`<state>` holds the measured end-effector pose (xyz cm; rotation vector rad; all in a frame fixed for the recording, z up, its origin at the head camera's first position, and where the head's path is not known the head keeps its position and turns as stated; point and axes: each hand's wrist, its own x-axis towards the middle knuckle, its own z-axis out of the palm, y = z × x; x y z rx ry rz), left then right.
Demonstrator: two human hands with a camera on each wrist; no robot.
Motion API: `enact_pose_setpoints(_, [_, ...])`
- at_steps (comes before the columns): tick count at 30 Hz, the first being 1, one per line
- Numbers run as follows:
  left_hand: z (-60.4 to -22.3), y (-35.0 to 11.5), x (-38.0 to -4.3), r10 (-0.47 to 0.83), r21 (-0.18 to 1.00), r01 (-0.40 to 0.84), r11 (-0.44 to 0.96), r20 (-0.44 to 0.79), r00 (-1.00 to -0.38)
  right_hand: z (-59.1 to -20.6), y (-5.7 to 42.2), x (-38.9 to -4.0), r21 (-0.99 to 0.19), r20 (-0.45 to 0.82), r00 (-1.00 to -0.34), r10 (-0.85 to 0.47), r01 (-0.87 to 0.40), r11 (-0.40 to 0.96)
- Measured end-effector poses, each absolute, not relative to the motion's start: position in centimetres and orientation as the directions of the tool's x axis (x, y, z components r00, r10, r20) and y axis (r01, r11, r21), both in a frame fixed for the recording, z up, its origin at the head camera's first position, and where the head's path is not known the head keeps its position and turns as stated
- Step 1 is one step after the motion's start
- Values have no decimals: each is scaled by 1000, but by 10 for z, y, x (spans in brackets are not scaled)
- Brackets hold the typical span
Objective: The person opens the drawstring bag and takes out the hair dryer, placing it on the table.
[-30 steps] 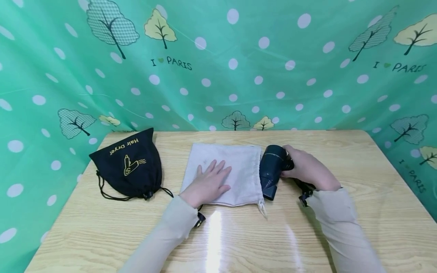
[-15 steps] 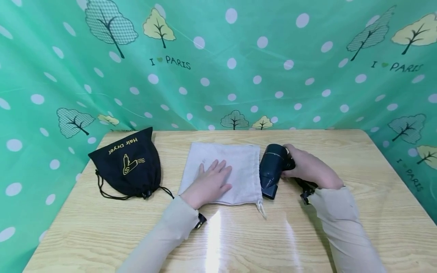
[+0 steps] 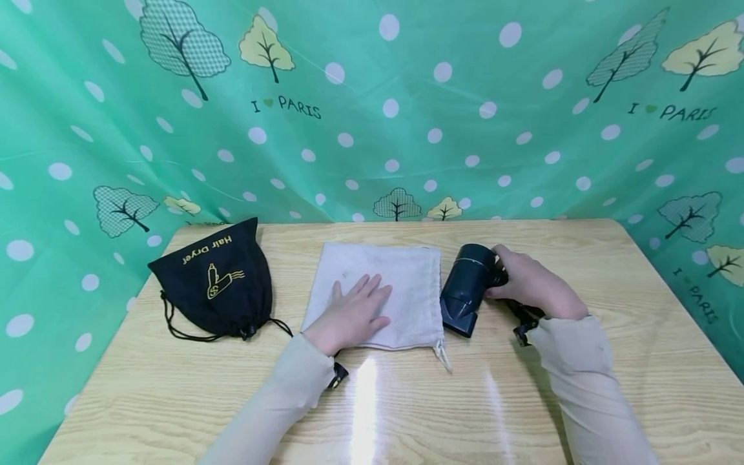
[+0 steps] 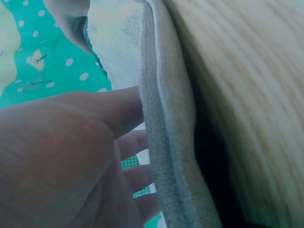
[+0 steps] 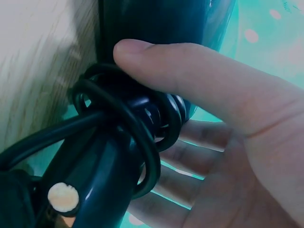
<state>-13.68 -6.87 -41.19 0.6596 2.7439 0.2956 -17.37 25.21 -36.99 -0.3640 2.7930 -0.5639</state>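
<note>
The pale bag is dull, woven cloth. At nine o'clock from it, the black bag is dull cloth too. At three o'clock, the hair dryer looks like smooth, shiny plastic, with a smooth cord. The table looks like wood, shiny at six o'clock. At twelve o'clock, the curtain is a bit shiny.

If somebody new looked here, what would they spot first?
Probably the bright green dotted cloth behind the table. Next, maybe the dark dryer in the right grip, beside the pale bag in the middle. Then the yellow-printed black bag on the table's left.
</note>
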Motion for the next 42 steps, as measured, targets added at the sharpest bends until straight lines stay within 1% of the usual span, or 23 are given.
enact_pose_setpoints(10, [-411, -68, -138, 467, 288, 400, 870, -225, -855, -372, 260, -172, -413, -224, -927, -301, -189, 891])
enact_pose_setpoints(16, [-409, -68, -140, 466, 301, 394, 869, -227, -855, -373, 262, -171, -388, -261, -923, -282, -167, 907])
enact_pose_setpoints(19, [-410, -67, -139, 471, 292, 406, 866, -203, -858, -371, 264, -170, -383, -266, -925, -272, -158, 910])
enact_pose_setpoints(23, [-411, -64, -138, 494, 281, 443, 852, -148, -857, -367, 263, -169, -392, -242, -931, -274, -165, 905])
enact_pose_setpoints(25, [-410, -62, -136, 502, 280, 453, 847, -139, -853, -365, 262, -168, -398, -233, -931, -282, -173, 901])
enact_pose_setpoints(32, [-406, -58, -129, 507, 296, 443, 846, -192, -840, -361, 258, -166, -422, -240, -918, -317, -195, 885])
enact_pose_setpoints(42, [-407, -58, -129, 503, 294, 437, 850, -208, -839, -366, 269, -171, -403, -252, -925, -286, -168, 900])
